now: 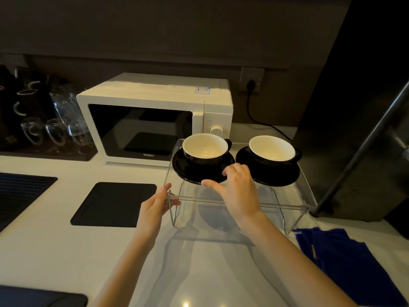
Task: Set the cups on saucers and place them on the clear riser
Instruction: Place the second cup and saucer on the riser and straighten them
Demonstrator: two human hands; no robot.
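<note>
Two black cups with cream insides stand on black saucers on top of the clear riser (294, 196). The left cup (204, 149) sits on the left saucer (183, 169), the right cup (272, 150) on the right saucer (278, 176). My right hand (236, 187) rests on the riser's top with thumb and fingertips touching the front rim of the left saucer. My left hand (157, 202) pinches the riser's front left corner.
A white microwave (152, 120) stands just behind the riser, its cable running to a wall socket (251, 79). A black mat (115, 203) lies left of the riser, a blue cloth (345, 262) at the right. Glasses (55, 127) sit far left. A dark slanted pole (363, 149) stands at the right.
</note>
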